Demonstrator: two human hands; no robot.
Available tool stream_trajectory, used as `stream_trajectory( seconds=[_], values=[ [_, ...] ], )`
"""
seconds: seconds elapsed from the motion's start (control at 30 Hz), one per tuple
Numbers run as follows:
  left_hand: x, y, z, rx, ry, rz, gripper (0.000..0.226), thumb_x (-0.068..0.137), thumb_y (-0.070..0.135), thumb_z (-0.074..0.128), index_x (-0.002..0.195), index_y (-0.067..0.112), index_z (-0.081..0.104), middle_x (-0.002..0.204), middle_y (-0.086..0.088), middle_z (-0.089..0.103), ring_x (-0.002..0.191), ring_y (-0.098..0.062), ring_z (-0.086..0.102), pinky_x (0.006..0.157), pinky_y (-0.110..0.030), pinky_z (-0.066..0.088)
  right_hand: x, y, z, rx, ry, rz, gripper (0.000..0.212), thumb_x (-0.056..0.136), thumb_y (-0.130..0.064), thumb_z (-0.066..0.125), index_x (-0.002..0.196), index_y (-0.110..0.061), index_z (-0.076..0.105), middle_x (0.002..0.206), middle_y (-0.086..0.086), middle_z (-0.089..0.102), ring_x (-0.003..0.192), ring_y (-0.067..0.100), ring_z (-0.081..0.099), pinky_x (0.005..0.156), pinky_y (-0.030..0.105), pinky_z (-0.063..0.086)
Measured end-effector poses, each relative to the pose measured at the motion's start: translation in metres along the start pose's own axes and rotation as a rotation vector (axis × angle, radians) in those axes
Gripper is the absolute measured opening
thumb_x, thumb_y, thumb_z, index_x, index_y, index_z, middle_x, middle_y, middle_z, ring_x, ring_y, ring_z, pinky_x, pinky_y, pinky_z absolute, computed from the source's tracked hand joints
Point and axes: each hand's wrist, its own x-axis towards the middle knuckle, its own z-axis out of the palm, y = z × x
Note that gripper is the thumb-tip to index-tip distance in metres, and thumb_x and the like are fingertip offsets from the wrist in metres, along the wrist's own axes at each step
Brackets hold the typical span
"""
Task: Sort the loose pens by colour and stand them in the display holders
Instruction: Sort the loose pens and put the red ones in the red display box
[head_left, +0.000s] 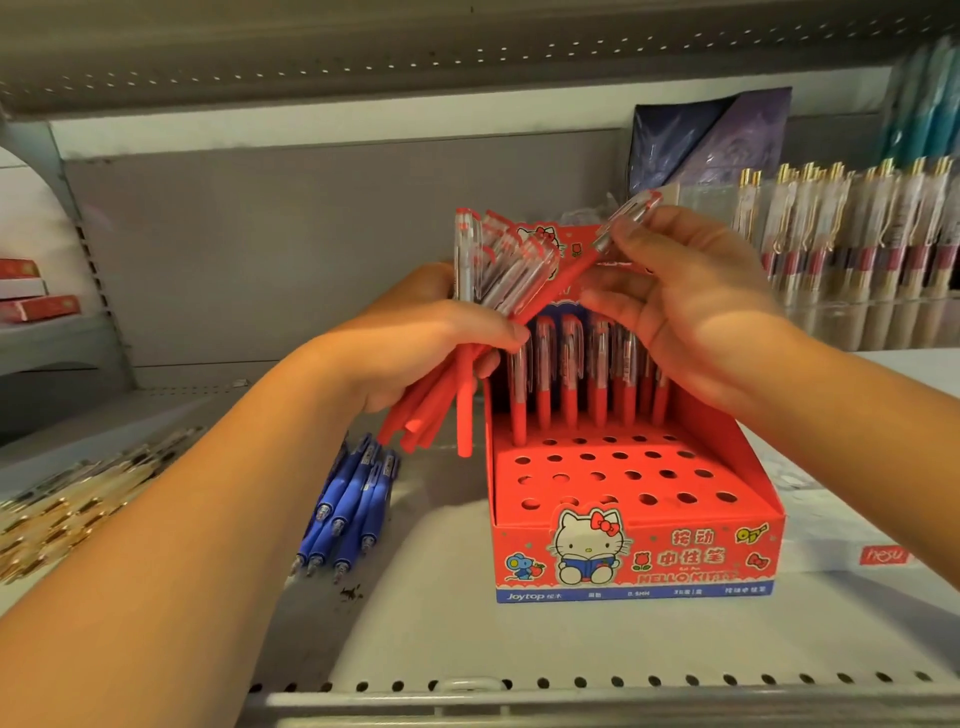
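Bunch of red pens (498, 270) was gripped in left hand (415, 343) above shelf (467, 634). Single pen (566, 283) was pinched by right hand (691, 312) over red holder (639, 556), back row filled. Pen best drawn clear, turned tip down, seated upright in next free hole. Blue pens (353, 504) lay beside holder.

1x red display box (639, 561). In box back rows, standing red pens (569, 395): six or seven, partly hidden. Box front, empty holes (632, 475): three rows of six, plus a partial row behind. Up-left of box, bundle of red pens (464, 415): roughly eight, overlapping. Above box, single red pen (566, 278). Left of box, blue pens (353, 504): five or six.
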Motion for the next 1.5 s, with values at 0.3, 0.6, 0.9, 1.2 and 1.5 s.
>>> stream_trajectory(
  seconds=[0.3, 0.6, 0.9, 1.2, 1.5],
  values=[
    [0.002, -0.001, -0.004, -0.066, 0.051, 0.01, 0.015, 0.063, 0.012, 0.068, 0.075, 0.007, 0.06, 0.056, -0.011, 0.055, 0.046, -0.02, 0.049, 0.045, -0.021, 0.044, 0.001, -0.002, -0.006, -0.306, 0.067, -0.18, 0.018, 0.093, -0.004, 0.062, 0.105, -0.014, 0.053, 0.077, 0.0, 0.073, 0.056, 0.017, 0.065, 0.04, 0.028, 0.048],
    [0.003, -0.003, -0.002, -0.056, 0.042, 0.026, 0.014, 0.065, 0.01, 0.069, 0.076, 0.008, 0.061, 0.055, -0.012, 0.055, 0.046, -0.021, 0.05, 0.045, -0.023, 0.043, -0.006, 0.02, -0.007, -0.62, -0.082, -0.239, 0.054, 0.08, -0.007, 0.078, 0.092, -0.051, 0.048, 0.068, -0.008, 0.06, 0.052, 0.033, 0.063, 0.038, 0.042, 0.053],
    [0.002, -0.003, -0.001, -0.045, 0.033, 0.036, 0.012, 0.064, 0.012, 0.069, 0.074, 0.009, 0.062, 0.055, -0.011, 0.054, 0.047, -0.02, 0.049, 0.045, -0.024, 0.043, -0.006, 0.028, -0.012, -0.696, -0.191, -0.219, 0.038, 0.077, -0.015, 0.082, 0.084, -0.04, 0.054, 0.058, 0.006, 0.064, 0.046, 0.026, 0.066, 0.04, 0.032, 0.053],
    [0.001, -0.003, 0.0, -0.059, 0.017, 0.011, 0.013, 0.065, 0.012, 0.069, 0.075, 0.008, 0.062, 0.058, -0.014, 0.055, 0.049, -0.022, 0.05, 0.047, -0.025, 0.042, -0.003, 0.029, -0.016, -0.904, -0.294, -0.123, 0.021, 0.082, -0.018, 0.077, 0.083, -0.027, 0.058, 0.065, 0.008, 0.069, 0.049, 0.026, 0.067, 0.04, 0.038, 0.054],
    [0.0, -0.002, 0.001, -0.057, -0.024, 0.021, 0.014, 0.069, 0.013, 0.067, 0.08, 0.006, 0.062, 0.058, -0.013, 0.055, 0.048, -0.022, 0.049, 0.048, -0.025, 0.043, -0.008, 0.013, -0.006, -0.787, -0.166, -0.261, 0.014, 0.085, -0.023, 0.073, 0.085, -0.036, 0.067, 0.076, -0.016, 0.065, 0.055, 0.002, 0.055, 0.054, 0.022, 0.043]
  ],
)
